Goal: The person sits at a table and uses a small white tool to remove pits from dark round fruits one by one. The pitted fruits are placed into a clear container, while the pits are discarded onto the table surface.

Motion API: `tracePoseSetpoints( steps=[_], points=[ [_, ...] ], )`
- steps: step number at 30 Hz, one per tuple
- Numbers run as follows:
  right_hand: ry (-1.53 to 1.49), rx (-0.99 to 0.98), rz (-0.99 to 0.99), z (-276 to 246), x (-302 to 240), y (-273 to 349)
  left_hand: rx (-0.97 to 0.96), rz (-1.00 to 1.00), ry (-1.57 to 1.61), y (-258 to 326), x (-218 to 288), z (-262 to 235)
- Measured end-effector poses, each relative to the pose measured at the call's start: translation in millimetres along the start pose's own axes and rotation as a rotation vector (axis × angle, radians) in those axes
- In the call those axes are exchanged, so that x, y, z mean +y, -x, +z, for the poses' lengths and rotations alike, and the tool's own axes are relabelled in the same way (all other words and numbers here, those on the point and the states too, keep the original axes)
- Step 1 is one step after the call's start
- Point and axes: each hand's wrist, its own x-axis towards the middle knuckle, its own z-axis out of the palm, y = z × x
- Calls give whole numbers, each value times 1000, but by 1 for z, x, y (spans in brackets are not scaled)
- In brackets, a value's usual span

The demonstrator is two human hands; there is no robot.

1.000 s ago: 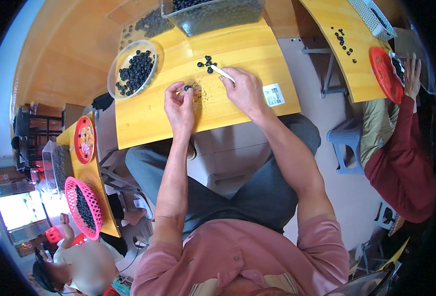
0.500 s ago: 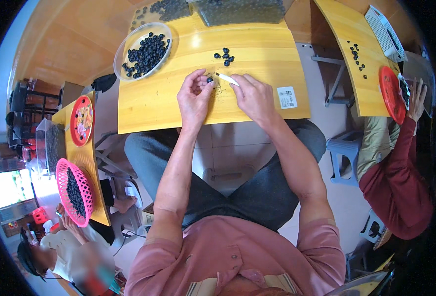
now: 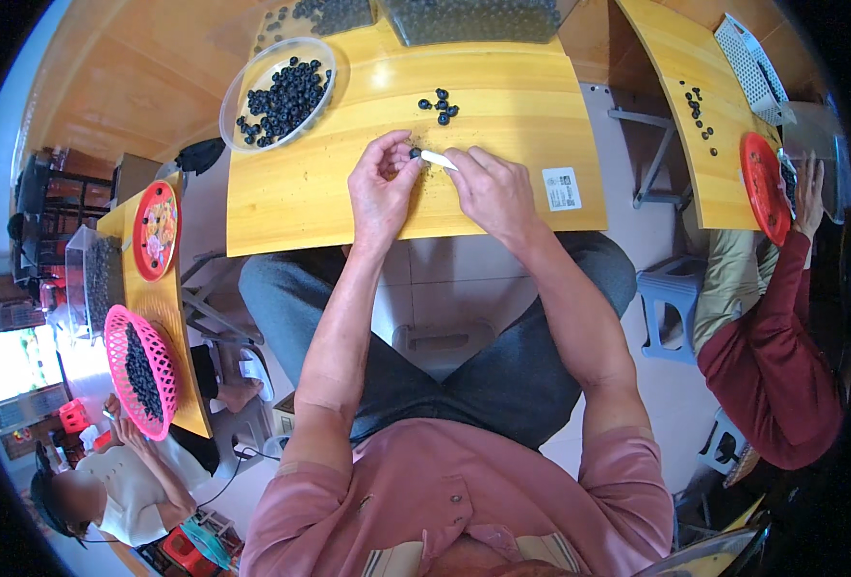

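Yellow wooden table (image 3: 348,192), tiled floor, left hand (image 3: 379,188) pinching dark berry (image 3: 415,153), right hand (image 3: 491,188) gripping white tool (image 3: 438,159)

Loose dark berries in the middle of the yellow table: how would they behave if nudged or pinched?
The loose berries look small and round, so a nudge would probably send them rolling on the smooth yellow table. They seem light: the left hand pinches one berry with fingertips alone. Likely soft-skinned, so a hard squeeze may bruise them; the pictures cannot confirm this.
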Motion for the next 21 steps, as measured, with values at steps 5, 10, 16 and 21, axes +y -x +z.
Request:
tracePoseSetpoints(
  steps=[5, 10, 16, 21],
  points=[
    [7, -6, 2, -1, -1, 0, -11, -15, 49, 0, -4, -1],
    [13, -21, 37, 2, 0, 0, 3, -26, 117, -2, -8, -2],
    [46, -48, 136, 3, 0, -4, 21, -40, 176, 2, -5, -7],
    [80, -47, 132, 3, 3, 0, 5, 33, -22, -1, -7, -7]
  ],
)
